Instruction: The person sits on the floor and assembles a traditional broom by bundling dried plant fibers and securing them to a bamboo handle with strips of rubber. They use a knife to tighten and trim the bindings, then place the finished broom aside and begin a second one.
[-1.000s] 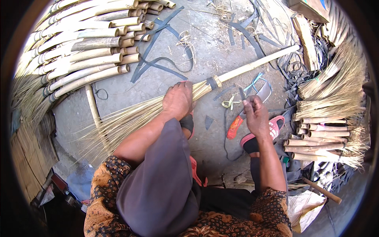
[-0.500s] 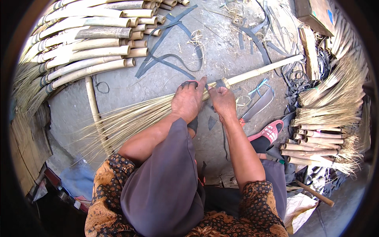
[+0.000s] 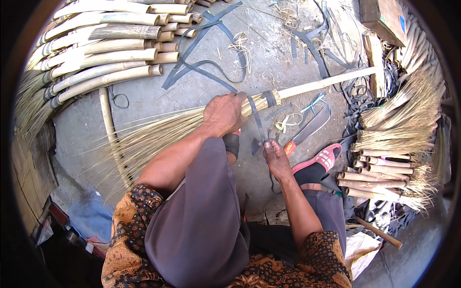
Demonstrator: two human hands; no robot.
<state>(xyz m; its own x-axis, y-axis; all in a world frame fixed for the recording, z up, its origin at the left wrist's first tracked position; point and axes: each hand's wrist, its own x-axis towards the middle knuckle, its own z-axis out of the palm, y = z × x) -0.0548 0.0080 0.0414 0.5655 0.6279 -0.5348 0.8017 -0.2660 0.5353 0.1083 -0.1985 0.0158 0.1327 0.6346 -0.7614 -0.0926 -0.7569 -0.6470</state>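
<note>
A broom of straw-coloured stiff fibres (image 3: 168, 132) on a bamboo handle (image 3: 326, 84) lies slantwise across the floor, its handle pointing to the far right. Just below the handle, a dark rubber band (image 3: 270, 98) wraps the fibres. My left hand (image 3: 224, 113) is closed round the bundle, left of that band. A dark rubber strip (image 3: 257, 117) runs from the bundle beside this hand toward me, ending in a wider piece. My right hand (image 3: 277, 158) pinches the strip near that end, off the broom.
A long knife (image 3: 312, 127) with an orange handle lies right of my right hand, near a pink slipper (image 3: 324, 161) on my foot. Finished-looking brooms (image 3: 120, 74) are stacked at the far left. Fibre bundles (image 3: 384, 134) and short bamboo-ended bundles (image 3: 377, 180) lie on the right.
My right hand has moved from the broom's binding toward me, drawing the rubber strip out straight. The wrapped band now shows uncovered. My left hand stays on the fibres, with its fingers now curled in.
</note>
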